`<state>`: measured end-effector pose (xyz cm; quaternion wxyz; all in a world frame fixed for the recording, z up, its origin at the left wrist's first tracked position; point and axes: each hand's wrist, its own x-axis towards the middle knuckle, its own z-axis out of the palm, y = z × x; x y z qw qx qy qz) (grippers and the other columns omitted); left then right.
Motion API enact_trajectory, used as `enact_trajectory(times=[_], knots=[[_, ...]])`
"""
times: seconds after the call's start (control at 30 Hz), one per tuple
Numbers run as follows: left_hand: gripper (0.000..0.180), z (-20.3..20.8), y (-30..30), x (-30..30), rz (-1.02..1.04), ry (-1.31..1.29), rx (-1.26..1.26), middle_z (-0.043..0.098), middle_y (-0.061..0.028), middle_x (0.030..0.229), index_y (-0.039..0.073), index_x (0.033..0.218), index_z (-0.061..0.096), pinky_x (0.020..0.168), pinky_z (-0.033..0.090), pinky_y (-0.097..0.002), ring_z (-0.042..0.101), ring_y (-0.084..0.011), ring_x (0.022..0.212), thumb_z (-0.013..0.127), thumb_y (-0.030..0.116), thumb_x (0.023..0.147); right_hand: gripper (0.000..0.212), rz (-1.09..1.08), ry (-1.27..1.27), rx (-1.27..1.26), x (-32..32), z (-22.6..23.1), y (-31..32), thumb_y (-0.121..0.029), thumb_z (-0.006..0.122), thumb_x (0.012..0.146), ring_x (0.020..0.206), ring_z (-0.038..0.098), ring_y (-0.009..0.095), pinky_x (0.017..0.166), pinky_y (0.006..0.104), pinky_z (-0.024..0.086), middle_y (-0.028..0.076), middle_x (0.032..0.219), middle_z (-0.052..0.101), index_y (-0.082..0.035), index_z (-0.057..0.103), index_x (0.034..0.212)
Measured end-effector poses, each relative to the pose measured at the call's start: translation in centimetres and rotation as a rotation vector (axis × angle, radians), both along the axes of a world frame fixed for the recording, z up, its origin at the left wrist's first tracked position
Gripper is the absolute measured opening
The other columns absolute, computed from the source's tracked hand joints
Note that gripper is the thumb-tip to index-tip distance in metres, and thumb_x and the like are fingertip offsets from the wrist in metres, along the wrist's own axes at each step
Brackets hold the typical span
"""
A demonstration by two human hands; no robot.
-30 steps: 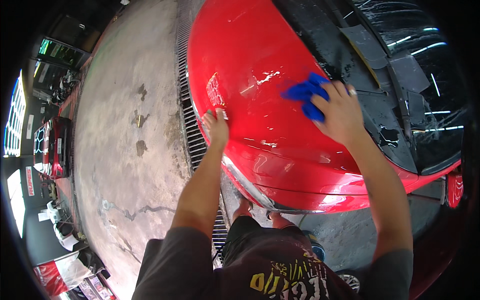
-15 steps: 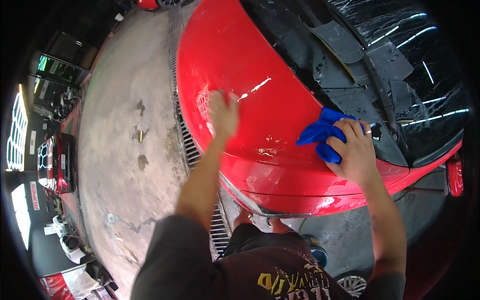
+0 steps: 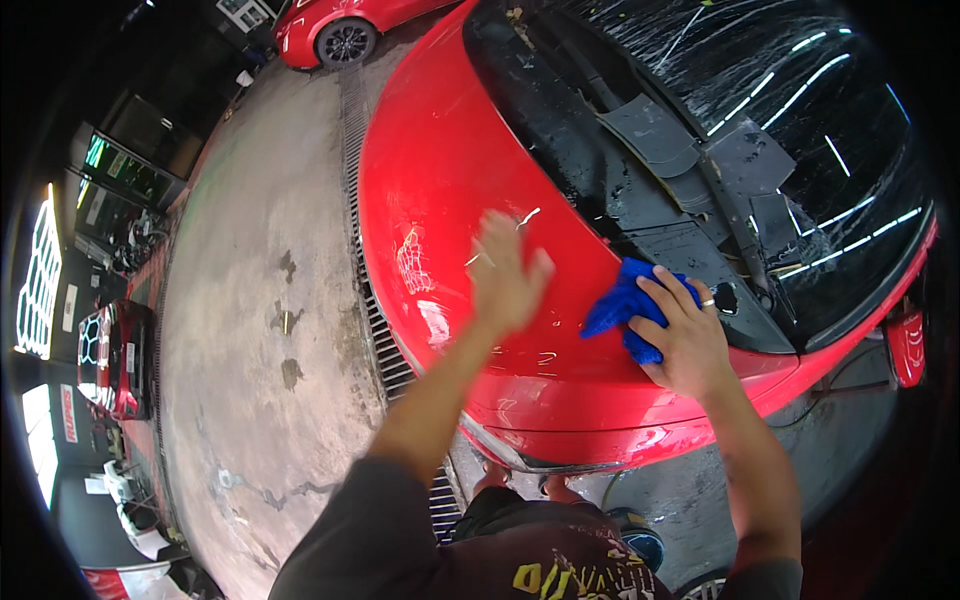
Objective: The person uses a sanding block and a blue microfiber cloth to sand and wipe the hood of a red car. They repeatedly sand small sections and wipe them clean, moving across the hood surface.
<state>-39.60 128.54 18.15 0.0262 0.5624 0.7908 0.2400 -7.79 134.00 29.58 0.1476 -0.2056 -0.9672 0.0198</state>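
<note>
A glossy red car hood (image 3: 440, 150) with wet streaks and light reflections spreads out in front of me. My left hand (image 3: 505, 270) lies over its middle, palm down, fingers stretched and thumb apart. Motion smears it a little, and whatever may be beneath the palm is hidden. My right hand (image 3: 688, 340) rests near the hood's rear corner, fingers curled round a bunched blue microfiber cloth (image 3: 625, 305). Beside that cloth runs the black cowl panel (image 3: 690, 245) at the base of the wet windshield (image 3: 840, 120).
A floor drain grate (image 3: 375, 310) follows the car's front. Concrete floor (image 3: 240, 290) stretches left toward a dark red car (image 3: 118, 360). Another red car (image 3: 385, 15) stands at the far end. A dark bucket (image 3: 640, 540) sits by my feet, and a side mirror (image 3: 906, 348) juts out right.
My left hand has swept right across the hood, away from its front edge. The right hand still holds the cloth near the cowl. The view has shifted, showing more of the far red car.
</note>
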Motion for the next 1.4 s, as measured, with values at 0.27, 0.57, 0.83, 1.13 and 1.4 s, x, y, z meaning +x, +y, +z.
enact_trajectory(times=[0.27, 0.57, 0.83, 1.13, 1.4], knots=[[0.094, 2.3, -7.8, 4.1, -0.475, 0.063, -0.122, 0.018, -0.0275, 0.185, -0.007, 0.176, 0.02, 0.14, 0.01, -0.0547, 0.011, -0.0416, 0.174, 0.053, 0.053, 0.112, 0.07, -0.173, 0.024, -0.025, -3.6, 0.5, -2.2, -0.033, 0.09, 0.075, 0.159, 0.044, 0.042, 0.125, 0.0661, 0.035, 0.017, 0.17, 0.05, -0.026, 0.075, 0.143], [0.088, 1.4, -3.0, -9.3, -0.585, 0.013, -0.036, 0.019, -0.0258, 0.185, -0.002, 0.177, 0.021, 0.14, 0.014, -0.0547, 0.013, -0.0417, 0.174, 0.058, 0.042, 0.11, 0.04, -0.313, 0.148, 0.113, -17.0, -3.6, -1.1, -0.03, 0.089, 0.072, 0.138, 0.061, 0.037, 0.113, 0.0628, 0.041, 0.012, 0.139, 0.069, -0.014, 0.072, 0.105], [0.078, 1.6, 19.0, -37.9, -0.308, -0.078, -0.002, 0.015, -0.0264, 0.186, -0.002, 0.177, 0.021, 0.141, 0.011, -0.0534, 0.012, -0.0407, 0.174, 0.046, 0.041, 0.117, 0.048, -0.573, 0.033, 0.127, -40.9, -3.2, 7.7, -0.033, 0.092, 0.076, 0.128, 0.061, 0.035, 0.112, 0.0578, 0.043, 0.011, 0.129, 0.066, -0.014, 0.073, 0.115], [0.086, -3.2, -1.9, -30.9, -0.815, -0.197, -0.054, 0.022, -0.0276, 0.183, -0.002, 0.174, 0.027, 0.139, 0.015, -0.0608, 0.013, -0.0428, 0.173, 0.058, 0.045, 0.109, 0.048, -0.744, -0.06, 0.16, -44.4, -3.9, 11.1, -0.037, 0.09, 0.078, 0.135, 0.058, 0.035, 0.114, 0.0575, 0.042, 0.01, 0.135, 0.065, -0.014, 0.075, 0.116], [0.085, -1.3, 14.4, -41.3, -0.431, -0.044, -0.015, 0.015, -0.0257, 0.186, -0.002, 0.177, 0.021, 0.141, 0.007, -0.0566, 0.009, -0.0423, 0.174, 0.044, 0.053, 0.116, 0.047, -0.834, -0.006, 0.125, -49.9, -3.5, 12.8, -0.048, 0.082, 0.092, 0.133, 0.059, 0.035, 0.116, 0.0601, 0.043, 0.011, 0.135, 0.066, -0.014, 0.077, 0.124]])
